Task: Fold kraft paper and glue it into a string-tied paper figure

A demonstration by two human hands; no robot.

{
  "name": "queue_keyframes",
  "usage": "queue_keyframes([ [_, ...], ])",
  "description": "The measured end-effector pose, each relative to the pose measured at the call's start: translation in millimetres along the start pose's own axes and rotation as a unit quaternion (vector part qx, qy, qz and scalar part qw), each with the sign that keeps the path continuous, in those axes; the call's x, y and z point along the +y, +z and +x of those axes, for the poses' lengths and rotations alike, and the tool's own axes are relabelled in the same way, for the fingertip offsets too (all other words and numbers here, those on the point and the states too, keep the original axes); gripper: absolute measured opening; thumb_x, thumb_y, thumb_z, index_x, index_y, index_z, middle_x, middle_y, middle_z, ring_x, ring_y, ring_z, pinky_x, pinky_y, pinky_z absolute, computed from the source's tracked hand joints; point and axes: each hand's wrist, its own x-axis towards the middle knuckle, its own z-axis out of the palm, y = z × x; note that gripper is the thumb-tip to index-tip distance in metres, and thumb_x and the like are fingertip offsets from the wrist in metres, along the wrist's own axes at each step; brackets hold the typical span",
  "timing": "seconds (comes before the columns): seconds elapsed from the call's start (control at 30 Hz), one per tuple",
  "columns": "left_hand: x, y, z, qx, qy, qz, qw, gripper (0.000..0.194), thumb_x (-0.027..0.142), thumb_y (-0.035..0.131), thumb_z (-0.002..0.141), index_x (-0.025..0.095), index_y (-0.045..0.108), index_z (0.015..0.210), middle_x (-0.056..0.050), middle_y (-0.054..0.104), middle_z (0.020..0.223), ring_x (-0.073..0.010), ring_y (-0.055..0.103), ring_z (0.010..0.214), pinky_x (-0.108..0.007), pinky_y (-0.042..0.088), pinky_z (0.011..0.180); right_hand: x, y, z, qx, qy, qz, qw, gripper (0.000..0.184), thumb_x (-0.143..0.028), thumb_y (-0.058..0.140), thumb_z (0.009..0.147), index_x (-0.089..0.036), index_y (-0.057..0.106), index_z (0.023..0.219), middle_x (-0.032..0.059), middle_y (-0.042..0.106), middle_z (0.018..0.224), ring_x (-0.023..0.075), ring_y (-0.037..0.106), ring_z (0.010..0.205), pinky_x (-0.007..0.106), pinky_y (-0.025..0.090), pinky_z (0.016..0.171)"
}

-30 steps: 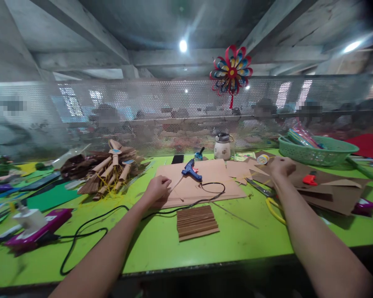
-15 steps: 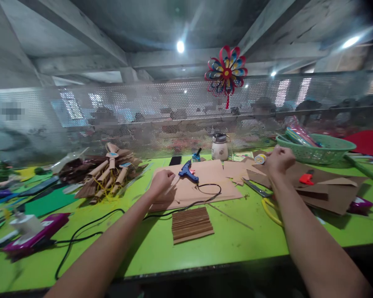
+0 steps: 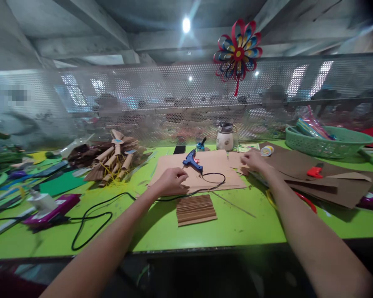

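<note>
My left hand point(image 3: 171, 181) hovers at the front left of a light brown paper sheet point(image 3: 205, 165), its fingers loosely bent and apart with nothing visible in them. Just beyond it, a blue glue gun point(image 3: 192, 162) lies on the sheet, its black cord point(image 3: 219, 182) looping forward. My right hand point(image 3: 255, 160) is closed at the sheet's right end, among paper scraps point(image 3: 236, 160); whatever its fingers hold is hidden. A roll of tape point(image 3: 267, 150) lies right beside this hand. Nearer me, a pleated piece of brown paper point(image 3: 196, 210) lies on the green table point(image 3: 236, 231).
Rolled brown paper pieces point(image 3: 112, 161) and a purple power strip point(image 3: 54, 211) lie left. Dark brown sheets point(image 3: 326, 182), a red-orange clip point(image 3: 315, 171) and a green basket point(image 3: 332, 145) are right. A bottle point(image 3: 225, 138) stands at the back; a paper flower point(image 3: 238, 54) hangs above.
My right hand has moved left, from beside the tape roll to the paper scraps. My left hand has moved slightly right and nearer me. The camera view has tilted down.
</note>
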Motion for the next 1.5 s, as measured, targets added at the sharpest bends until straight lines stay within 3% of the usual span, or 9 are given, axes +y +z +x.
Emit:
queue_keyframes([
  [0.07,9.8,-0.2,-5.3,-0.033,0.020,-0.023,0.999,0.024,0.036,0.056,0.073,0.017,0.069,0.079,-0.005,0.067,0.079,-0.0164,0.056,0.071,-0.022,0.039,0.063,-7.4,3.7,-0.3,-0.039,-0.035,-0.010,0.999,0.019,-0.026,0.056,0.069,-0.016,0.063,0.055,0.0020,0.063,0.056,0.0158,0.056,0.058,0.023,0.037,0.055],
  [0.3,20.9,4.4,-18.5,-0.137,0.088,-0.044,0.986,0.024,0.032,0.052,0.079,0.016,0.069,0.085,-0.005,0.066,0.083,-0.0145,0.057,0.072,-0.022,0.040,0.066,-35.0,-14.8,-0.2,-0.011,-0.063,-0.022,0.998,0.025,-0.031,0.050,0.077,-0.016,0.070,0.080,0.0069,0.070,0.080,0.0198,0.059,0.074,0.026,0.039,0.064],
  [0.5,15.0,7.4,-20.6,-0.127,0.100,-0.018,0.987,0.021,0.031,0.053,0.078,0.016,0.068,0.080,-0.005,0.062,0.080,-0.0147,0.054,0.072,-0.023,0.039,0.066,-56.1,-12.2,-13.6,-0.226,-0.167,0.012,0.959,0.023,-0.024,0.054,0.072,-0.015,0.069,0.088,0.0056,0.069,0.086,0.0169,0.061,0.076,0.022,0.042,0.064],
  [0.77,31.0,0.2,-29.7,-0.158,0.155,0.044,0.974,0.018,0.030,0.054,0.078,0.020,0.068,0.084,-0.004,0.060,0.080,-0.0155,0.053,0.074,-0.024,0.038,0.068,-43.2,-15.2,-10.1,-0.320,-0.137,-0.058,0.936,0.023,-0.020,0.058,0.063,-0.014,0.070,0.081,0.0047,0.068,0.072,0.0163,0.058,0.064,0.022,0.038,0.052],
  [0.87,34.0,1.1,-31.4,-0.166,0.160,0.041,0.972,0.018,0.030,0.055,0.077,0.021,0.068,0.084,-0.004,0.059,0.081,-0.0158,0.054,0.074,-0.025,0.038,0.069,-52.9,-18.0,-14.5,-0.377,-0.140,-0.055,0.914,0.018,-0.026,0.060,0.063,-0.016,0.070,0.074,0.0036,0.068,0.074,0.0154,0.058,0.066,0.020,0.039,0.053],
  [1.03,33.8,2.2,-32.0,-0.172,0.164,0.024,0.971,0.016,0.029,0.056,0.077,0.020,0.067,0.082,-0.004,0.059,0.080,-0.0149,0.054,0.073,-0.024,0.039,0.067,-74.5,-13.6,-28.8,-0.459,-0.114,-0.077,0.878,0.020,-0.031,0.061,0.061,-0.014,0.061,0.049,0.0028,0.060,0.049,0.0131,0.053,0.049,0.021,0.037,0.045],
  [1.3,27.9,3.3,-30.7,-0.162,0.161,0.019,0.973,0.019,0.030,0.054,0.079,0.018,0.068,0.087,-0.004,0.060,0.083,-0.0134,0.054,0.071,-0.022,0.039,0.065,-96.7,-6.6,-43.2,-0.497,-0.100,-0.114,0.855,0.011,-0.018,0.056,0.056,-0.011,0.059,0.048,0.0005,0.053,0.042,0.0123,0.052,0.043,0.021,0.039,0.044],
  [1.4,25.1,4.3,-29.9,-0.140,0.158,0.024,0.977,0.020,0.029,0.052,0.081,0.017,0.066,0.088,-0.004,0.062,0.083,-0.0129,0.054,0.072,-0.022,0.040,0.066,-94.6,-14.2,-39.7,-0.489,-0.109,-0.129,0.856,0.013,-0.017,0.058,0.056,-0.011,0.056,0.045,0.0018,0.052,0.041,0.0133,0.052,0.043,0.022,0.038,0.043],
  [1.5,22.4,5.1,-27.4,-0.096,0.144,0.016,0.985,0.022,0.028,0.049,0.084,0.015,0.066,0.085,-0.004,0.063,0.080,-0.0122,0.054,0.071,-0.021,0.040,0.066,-84.5,-32.4,-32.6,-0.475,-0.129,-0.086,0.866,0.008,-0.016,0.057,0.060,-0.010,0.060,0.055,0.0028,0.056,0.048,0.0130,0.054,0.048,0.021,0.038,0.045],
])
